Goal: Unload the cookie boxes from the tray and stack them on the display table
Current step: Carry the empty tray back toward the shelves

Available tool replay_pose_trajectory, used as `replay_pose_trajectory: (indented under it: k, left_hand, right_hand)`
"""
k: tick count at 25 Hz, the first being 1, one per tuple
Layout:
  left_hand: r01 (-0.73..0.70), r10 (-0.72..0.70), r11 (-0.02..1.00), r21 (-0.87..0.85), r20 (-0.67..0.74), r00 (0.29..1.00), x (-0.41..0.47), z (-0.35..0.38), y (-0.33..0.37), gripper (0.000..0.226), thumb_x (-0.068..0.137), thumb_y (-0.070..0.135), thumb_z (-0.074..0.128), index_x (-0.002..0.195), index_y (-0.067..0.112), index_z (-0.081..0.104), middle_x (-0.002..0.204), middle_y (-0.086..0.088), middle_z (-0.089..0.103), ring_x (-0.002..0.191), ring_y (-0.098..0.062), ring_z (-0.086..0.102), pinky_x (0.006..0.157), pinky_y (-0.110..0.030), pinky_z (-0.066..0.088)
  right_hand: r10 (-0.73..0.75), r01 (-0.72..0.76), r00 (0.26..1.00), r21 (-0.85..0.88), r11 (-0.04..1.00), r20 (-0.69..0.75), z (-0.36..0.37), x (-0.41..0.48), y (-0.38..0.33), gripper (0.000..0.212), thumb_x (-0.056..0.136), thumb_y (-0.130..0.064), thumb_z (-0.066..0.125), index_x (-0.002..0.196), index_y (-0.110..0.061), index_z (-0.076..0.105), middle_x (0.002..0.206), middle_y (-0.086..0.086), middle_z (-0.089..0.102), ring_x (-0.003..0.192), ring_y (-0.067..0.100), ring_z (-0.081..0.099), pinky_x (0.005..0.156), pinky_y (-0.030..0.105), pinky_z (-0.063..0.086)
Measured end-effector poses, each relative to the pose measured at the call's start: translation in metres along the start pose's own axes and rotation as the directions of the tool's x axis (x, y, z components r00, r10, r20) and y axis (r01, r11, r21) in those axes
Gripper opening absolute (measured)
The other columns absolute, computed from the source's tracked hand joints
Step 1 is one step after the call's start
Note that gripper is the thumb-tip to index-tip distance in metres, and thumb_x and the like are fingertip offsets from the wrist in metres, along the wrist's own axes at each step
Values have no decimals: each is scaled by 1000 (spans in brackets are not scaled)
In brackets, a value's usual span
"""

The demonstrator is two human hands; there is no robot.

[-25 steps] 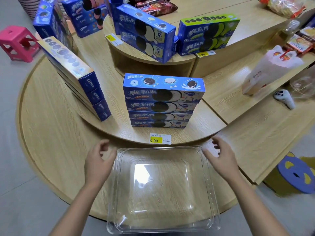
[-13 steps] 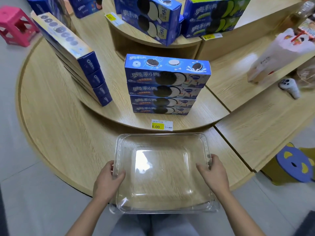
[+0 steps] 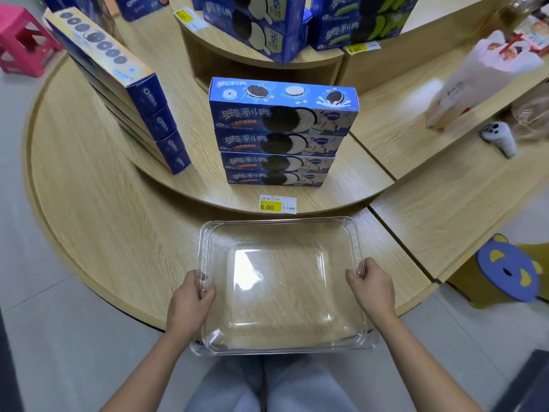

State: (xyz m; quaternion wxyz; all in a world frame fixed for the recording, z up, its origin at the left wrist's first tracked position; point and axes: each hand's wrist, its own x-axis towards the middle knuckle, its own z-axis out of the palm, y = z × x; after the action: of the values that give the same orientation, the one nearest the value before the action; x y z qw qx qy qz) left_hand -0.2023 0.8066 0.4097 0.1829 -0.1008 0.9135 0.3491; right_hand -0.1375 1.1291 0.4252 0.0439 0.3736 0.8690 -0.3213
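A clear plastic tray [image 3: 279, 230] holds nothing and overhangs the front edge of the round wooden display table [image 3: 98, 221]. My left hand [image 3: 190, 301] grips its left rim and my right hand [image 3: 371, 289] grips its right rim. On the raised middle tier just behind the tray stands a straight stack of several blue cookie boxes [image 3: 282, 132]. A second, slanted stack of blue cookie boxes [image 3: 124, 93] leans on the same tier to the left.
A yellow 6.00 price tag [image 3: 277, 204] sits on the tier edge right behind the tray. More blue and green boxes [image 3: 356, 22] fill the top tier. A white bag [image 3: 481, 81] lies on the right shelf. A pink stool [image 3: 20, 46] stands far left, a blue stool [image 3: 508, 269] at right.
Both hands went from hovering beside the tray to gripping its left and right rims. The tray has slid toward me and now hangs over the table's front edge.
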Motion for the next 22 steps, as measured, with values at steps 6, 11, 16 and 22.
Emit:
replay_pose_trajectory:
  k: [6,11,16,22]
  left_hand:
    - [-50,45,983,-174,-34,998,-5,0,8,12,81,14,63,87,20,54,58,-3,49,55,-21,48,57,-30,40]
    - [-149,151,978,-149,6,988,9,5,33,13,78,12,66,85,16,56,66,-9,62,64,-25,59,65,-35,43]
    - [-301,311,950,-88,152,938,10,15,66,15,77,13,65,76,17,51,62,-10,59,61,-25,54,60,-31,40]
    - [-590,551,806,-43,417,723,-28,61,137,14,77,13,63,74,10,49,65,-10,55,61,-25,50,54,-30,34]
  right_hand:
    - [48,-43,999,191,981,-22,-16,-12,12,30,76,-15,66,64,-12,39,59,0,44,54,18,40,54,31,35]
    - [132,-102,983,220,970,-125,-37,-36,28,31,74,-14,64,61,-12,36,58,2,41,55,18,36,52,31,30]
    - [351,-272,897,291,917,-269,-44,-93,56,34,75,-18,63,59,-15,33,55,3,44,57,23,39,54,31,34]
    - [645,-454,650,476,753,-401,-58,-189,116,22,76,-17,64,65,-8,47,56,0,44,54,17,39,47,19,32]
